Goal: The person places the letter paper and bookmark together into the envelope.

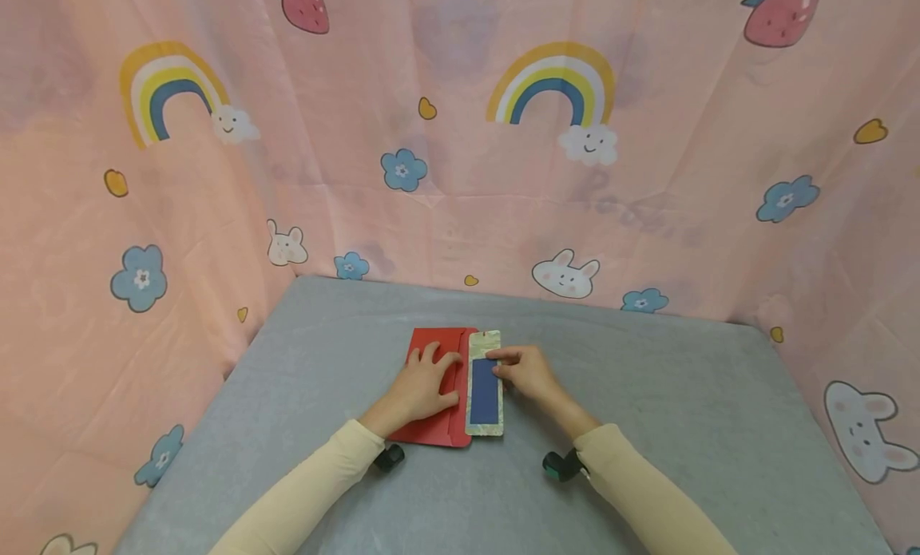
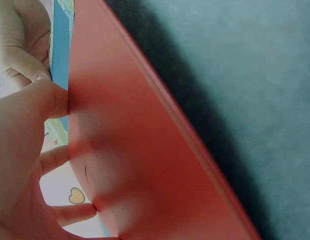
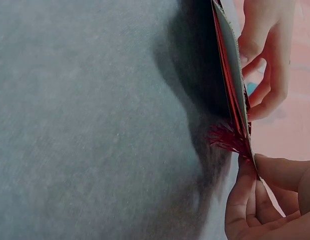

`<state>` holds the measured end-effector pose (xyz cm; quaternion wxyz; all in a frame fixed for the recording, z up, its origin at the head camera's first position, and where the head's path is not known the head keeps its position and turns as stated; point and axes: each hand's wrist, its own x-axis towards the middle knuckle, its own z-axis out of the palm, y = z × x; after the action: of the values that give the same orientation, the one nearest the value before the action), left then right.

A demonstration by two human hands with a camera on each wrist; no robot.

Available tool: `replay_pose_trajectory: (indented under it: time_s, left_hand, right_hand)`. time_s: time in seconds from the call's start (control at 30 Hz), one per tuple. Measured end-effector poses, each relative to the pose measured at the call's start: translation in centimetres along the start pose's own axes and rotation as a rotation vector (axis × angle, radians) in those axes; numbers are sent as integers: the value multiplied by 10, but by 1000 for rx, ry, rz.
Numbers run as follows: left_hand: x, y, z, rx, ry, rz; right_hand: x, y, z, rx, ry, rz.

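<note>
A red envelope (image 1: 438, 429) lies on the grey surface, its flap side up. My left hand (image 1: 424, 385) rests on it with fingers spread; in the left wrist view the fingertips (image 2: 59, 102) touch the red paper. Along the envelope's right edge lies a long, pale patterned bookmark (image 1: 485, 345) with a dark blue panel. My right hand (image 1: 528, 373) pinches the bookmark's right edge between thumb and fingers. A dark red tassel (image 3: 227, 137) hangs out beside those fingers in the right wrist view. Whether any of the bookmark is inside the envelope, I cannot tell.
A grey cloth (image 1: 647, 427) covers the table. Pink curtain (image 1: 460, 227) with rainbows, flowers and rabbits stands behind and on both sides. Dark wrist devices (image 1: 563, 465) sit under both cream sleeves (image 1: 647, 483).
</note>
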<state>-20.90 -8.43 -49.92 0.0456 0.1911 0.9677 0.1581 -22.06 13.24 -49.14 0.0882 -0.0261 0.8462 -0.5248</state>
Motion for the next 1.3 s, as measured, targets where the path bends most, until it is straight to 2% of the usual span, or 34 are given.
replay_pose_trajectory:
  time_s: [0.63,1.3]
  left_hand:
    - [0,-4,2,0,-4,12]
    - [1,-3,2,7,7,18]
  right_hand:
    - [6,-5,12,-49,31,33]
    - [9,-5,24,-87,56,-25]
